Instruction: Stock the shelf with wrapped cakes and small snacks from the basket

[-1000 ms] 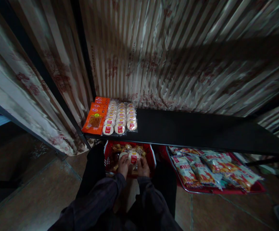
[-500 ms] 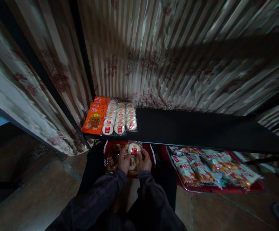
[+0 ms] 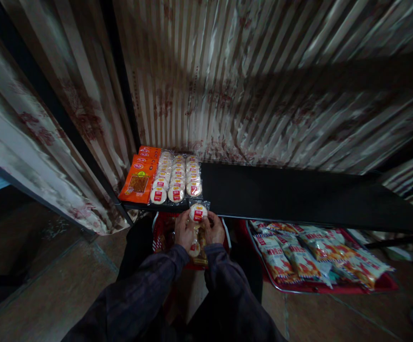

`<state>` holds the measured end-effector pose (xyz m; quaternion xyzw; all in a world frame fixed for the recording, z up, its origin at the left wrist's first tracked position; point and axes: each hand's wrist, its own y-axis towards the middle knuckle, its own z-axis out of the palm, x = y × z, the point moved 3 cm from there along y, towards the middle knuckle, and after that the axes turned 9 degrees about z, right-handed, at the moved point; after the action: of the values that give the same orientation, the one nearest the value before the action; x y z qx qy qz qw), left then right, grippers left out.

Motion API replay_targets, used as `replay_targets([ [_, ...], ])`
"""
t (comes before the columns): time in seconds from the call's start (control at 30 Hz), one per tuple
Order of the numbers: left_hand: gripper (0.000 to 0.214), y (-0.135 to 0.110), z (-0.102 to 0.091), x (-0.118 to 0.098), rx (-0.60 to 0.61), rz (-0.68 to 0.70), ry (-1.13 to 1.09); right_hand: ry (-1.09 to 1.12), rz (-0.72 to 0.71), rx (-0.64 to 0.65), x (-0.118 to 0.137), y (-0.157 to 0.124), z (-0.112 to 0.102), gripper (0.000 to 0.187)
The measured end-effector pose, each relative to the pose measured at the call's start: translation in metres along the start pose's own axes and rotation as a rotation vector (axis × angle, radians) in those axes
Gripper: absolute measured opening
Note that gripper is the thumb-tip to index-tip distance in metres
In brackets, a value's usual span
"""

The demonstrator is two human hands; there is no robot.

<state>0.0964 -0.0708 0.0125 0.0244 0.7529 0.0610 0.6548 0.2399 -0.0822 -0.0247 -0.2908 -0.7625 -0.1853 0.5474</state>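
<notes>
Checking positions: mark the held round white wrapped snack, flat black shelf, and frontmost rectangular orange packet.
Held round white wrapped snack (image 3: 198,213): head view, red label.
Flat black shelf (image 3: 281,194): head view, bare top.
Frontmost rectangular orange packet (image 3: 138,183): head view, middle front.

A flat black shelf (image 3: 292,192) runs from left of centre to the right edge of the frame; at its left end lie overlapping orange packets (image 3: 137,181); just beside them, three rows of round white snacks (image 3: 176,193) in clear wrapping overlap, reaching back from near the front edge; brown floor tiles (image 3: 74,297) with pale joints show at lower left and lower right; a red basket (image 3: 309,288), lower right, bears heaped printed bags (image 3: 276,256); its footing is hidden.
</notes>
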Motion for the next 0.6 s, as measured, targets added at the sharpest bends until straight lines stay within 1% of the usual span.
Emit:
replay_targets([
  [0.13, 0.041, 0.012, 0.003, -0.003, -0.013, 0.023, 0.059, -0.02, -0.037, -0.009, 0.01, 0.008, 0.006, 0.053],
  [0.3, 0.045, 0.025, 0.008, -0.001, -0.019, 0.055, 0.091, -0.056, -0.075, 0.002, 0.017, 0.019, 0.01, 0.054],
  [0.4, 0.046, 0.031, 0.01, 0.0, -0.028, 0.072, 0.097, -0.082, -0.075, 0.014, 0.021, 0.024, 0.012, 0.053],
  [0.6, 0.046, 0.044, 0.013, -0.003, -0.014, 0.085, 0.116, -0.098, -0.07, -0.016, 0.026, 0.038, 0.018, 0.049],
])
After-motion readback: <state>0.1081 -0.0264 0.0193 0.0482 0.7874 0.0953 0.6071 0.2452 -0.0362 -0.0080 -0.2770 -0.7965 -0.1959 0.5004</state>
